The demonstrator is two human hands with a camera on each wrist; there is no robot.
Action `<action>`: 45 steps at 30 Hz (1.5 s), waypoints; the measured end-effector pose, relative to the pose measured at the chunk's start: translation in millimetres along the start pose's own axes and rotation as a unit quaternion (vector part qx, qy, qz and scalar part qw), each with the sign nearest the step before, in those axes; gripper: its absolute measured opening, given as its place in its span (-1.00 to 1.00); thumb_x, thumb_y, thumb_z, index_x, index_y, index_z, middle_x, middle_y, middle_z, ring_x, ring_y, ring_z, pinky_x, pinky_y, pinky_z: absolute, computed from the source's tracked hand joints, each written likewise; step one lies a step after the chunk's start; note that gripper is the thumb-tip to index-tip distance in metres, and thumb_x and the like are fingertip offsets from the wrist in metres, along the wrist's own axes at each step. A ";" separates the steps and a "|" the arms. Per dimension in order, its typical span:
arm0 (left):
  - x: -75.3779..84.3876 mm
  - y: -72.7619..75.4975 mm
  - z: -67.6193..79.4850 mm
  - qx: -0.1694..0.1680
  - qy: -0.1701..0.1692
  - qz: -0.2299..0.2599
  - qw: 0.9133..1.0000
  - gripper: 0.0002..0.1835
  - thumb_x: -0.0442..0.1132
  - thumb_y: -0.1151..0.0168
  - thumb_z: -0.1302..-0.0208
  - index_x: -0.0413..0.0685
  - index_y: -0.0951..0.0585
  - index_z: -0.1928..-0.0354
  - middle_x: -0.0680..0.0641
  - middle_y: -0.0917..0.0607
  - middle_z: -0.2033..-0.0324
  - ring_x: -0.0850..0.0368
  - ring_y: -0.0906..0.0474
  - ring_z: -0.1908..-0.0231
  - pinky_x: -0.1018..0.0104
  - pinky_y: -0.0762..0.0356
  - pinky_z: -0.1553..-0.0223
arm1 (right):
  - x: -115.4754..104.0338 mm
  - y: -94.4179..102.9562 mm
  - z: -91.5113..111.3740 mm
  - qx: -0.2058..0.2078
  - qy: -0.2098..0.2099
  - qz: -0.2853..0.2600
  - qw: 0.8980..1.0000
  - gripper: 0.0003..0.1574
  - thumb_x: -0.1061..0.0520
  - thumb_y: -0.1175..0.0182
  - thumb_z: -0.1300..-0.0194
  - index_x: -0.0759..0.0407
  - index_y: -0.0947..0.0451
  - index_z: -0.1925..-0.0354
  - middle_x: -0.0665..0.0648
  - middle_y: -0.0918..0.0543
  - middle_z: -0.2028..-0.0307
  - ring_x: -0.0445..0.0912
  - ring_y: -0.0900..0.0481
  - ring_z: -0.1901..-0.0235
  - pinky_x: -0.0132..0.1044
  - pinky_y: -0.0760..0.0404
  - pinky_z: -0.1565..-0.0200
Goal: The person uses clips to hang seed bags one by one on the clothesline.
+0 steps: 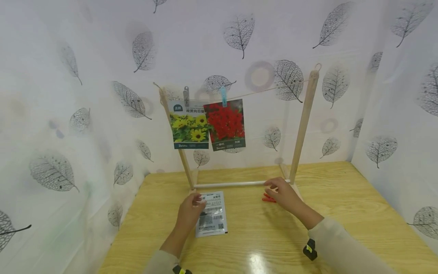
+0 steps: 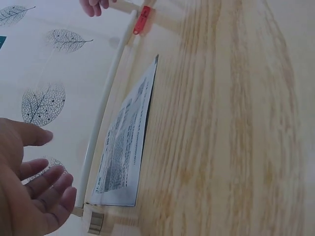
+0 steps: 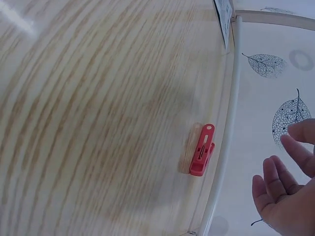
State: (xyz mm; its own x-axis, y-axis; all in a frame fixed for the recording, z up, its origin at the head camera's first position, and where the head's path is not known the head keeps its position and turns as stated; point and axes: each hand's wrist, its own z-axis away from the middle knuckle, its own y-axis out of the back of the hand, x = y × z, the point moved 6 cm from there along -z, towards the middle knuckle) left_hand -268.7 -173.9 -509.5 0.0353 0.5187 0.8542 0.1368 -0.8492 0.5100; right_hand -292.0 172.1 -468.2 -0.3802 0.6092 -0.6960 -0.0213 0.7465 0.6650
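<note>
Above the wood-grained table [image 1: 246, 228], left hand [image 1: 189, 207] (loose, empty, like right hand [image 1: 284, 193]) would best pinch the six-o'clock packet [image 1: 213, 217] by its edge.

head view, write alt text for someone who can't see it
A person's left hand hovers by a silvery printed packet on a wooden table, the right hand by a red clothespin. Behind them, a yellow-flower packet and a red-flower packet hang from clips on a string between two wooden posts.

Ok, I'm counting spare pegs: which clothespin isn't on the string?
The red clothespin, lying on the table; the grey clothespin and the blue clothespin are clipped onto the string.
</note>
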 end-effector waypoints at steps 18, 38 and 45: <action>-11.1 -17.2 12.7 -0.063 -0.036 -0.136 0.988 -0.47 -0.27 -0.41 -0.16 -0.34 -0.57 -0.17 -0.40 -0.52 -0.26 -0.39 -0.39 -0.34 -0.23 -0.29 -0.39 | 10.9 -14.6 -1.0 -0.053 -0.007 0.078 0.996 -0.69 0.23 -0.26 -0.36 0.35 -0.66 -0.03 0.39 -0.64 -0.08 0.35 -0.50 -0.18 0.28 -0.46 -0.22; -12.3 -33.1 25.5 -0.104 -0.009 -0.172 0.980 -0.42 -0.14 -0.32 -0.26 -0.26 -0.52 -0.28 -0.39 -0.35 -0.42 -0.38 -0.23 -0.44 -0.29 -0.16 -0.45 | 17.4 -25.7 2.1 -0.122 0.025 0.080 0.989 -0.62 0.30 -0.33 -0.24 0.51 -0.63 0.00 0.38 -0.70 0.10 0.29 -0.60 0.01 0.14 -0.62 -0.03; -8.0 -32.4 25.8 -0.090 -0.033 -0.181 0.979 -0.37 -0.18 -0.38 -0.13 -0.25 -0.54 -0.26 -0.36 -0.44 -0.36 -0.35 -0.34 -0.39 -0.22 -0.25 -0.43 | 23.4 -30.4 4.0 -0.143 -0.003 0.072 0.987 -0.60 0.29 -0.31 -0.27 0.50 -0.62 -0.04 0.44 -0.67 0.01 0.30 -0.59 -0.03 0.13 -0.63 -0.04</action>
State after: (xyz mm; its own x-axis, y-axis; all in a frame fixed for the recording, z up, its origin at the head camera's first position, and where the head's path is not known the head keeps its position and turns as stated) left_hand -247.9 -148.0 -535.5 0.0821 0.7886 0.6094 -0.0248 -0.6096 0.7923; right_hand -296.6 164.8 -505.8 -0.3927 0.7053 -0.5902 -0.2289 0.5466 0.8055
